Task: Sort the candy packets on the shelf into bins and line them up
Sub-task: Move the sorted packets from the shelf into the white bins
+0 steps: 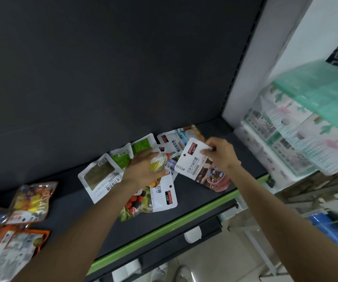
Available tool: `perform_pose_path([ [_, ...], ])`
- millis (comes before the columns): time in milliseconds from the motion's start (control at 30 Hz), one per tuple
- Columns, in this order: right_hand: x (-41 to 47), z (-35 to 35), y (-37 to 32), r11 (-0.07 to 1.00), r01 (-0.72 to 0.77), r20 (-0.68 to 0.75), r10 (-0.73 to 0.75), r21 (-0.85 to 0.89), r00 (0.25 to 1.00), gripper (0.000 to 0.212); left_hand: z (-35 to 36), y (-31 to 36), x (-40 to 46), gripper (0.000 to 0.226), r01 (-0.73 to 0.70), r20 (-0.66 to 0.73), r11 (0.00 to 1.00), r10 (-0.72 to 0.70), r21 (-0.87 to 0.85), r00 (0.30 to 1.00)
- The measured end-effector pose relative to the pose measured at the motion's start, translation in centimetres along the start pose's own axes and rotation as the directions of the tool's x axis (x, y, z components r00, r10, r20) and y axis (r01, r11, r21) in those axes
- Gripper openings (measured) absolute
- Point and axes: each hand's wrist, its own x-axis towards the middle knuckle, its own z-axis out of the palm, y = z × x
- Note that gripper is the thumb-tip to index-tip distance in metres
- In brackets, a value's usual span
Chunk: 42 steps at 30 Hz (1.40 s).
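A heap of candy packets lies on the dark shelf (184, 192). My right hand (220, 154) pinches the top corner of a white packet with chocolate pieces printed on it (196, 169), tilted over the heap's right side. My left hand (145, 169) grips a yellow-green packet (157, 164) in the middle of the heap. Under my left hand lies a white packet with berries (156, 197). A white packet with a greenish window (100, 176) lies to the left, and green-labelled packets (132, 152) sit behind it. Another white packet (174, 142) lies at the back.
At the left of the shelf lie a yellow and purple packet (31, 202) and orange-edged packets (11, 253). The shelf has a green front edge (164, 226). To the right, a neighbouring rack holds stacked clear and green plastic bins (310, 127) and a blue crate (335, 228) lower down.
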Motion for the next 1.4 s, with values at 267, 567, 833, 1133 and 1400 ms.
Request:
perform_pose_path([
  [267,-1.0,-2.6,0.7,0.984,-0.065,-0.228,0.103,0.167,0.968,0.014,0.8,2.4,5.8,0.072,-0.088,0.088,0.986,0.076,0.141,0.993],
  [567,-1.7,-3.1,0.3,0.996,-0.026,-0.231,0.044,0.083,0.972,0.022,1.9,3.0,6.9,0.035,-0.072,-0.062,0.98,0.084,0.185,0.994],
  [833,-2.4,-4.6,-0.4,0.998,0.028,-0.259,-0.011,0.06,0.966,0.016,-0.5,6.6,6.5,0.016,-0.119,-0.241,0.992,0.108,-0.03,0.964],
  [1133,-3.9,-7.1,-1.2,0.992,0.084,-0.305,-0.051,0.097,0.951,0.012,-5.8,11.0,5.4,0.02,-0.178,-0.492,0.955,0.04,-0.238,0.87],
  [1400,-5.1,-7.4,-6.2,0.945,0.277,-0.402,-0.189,0.175,0.896,0.012,-10.9,8.8,-1.6,0.014,-0.216,-0.592,0.918,-0.026,-0.334,0.806],
])
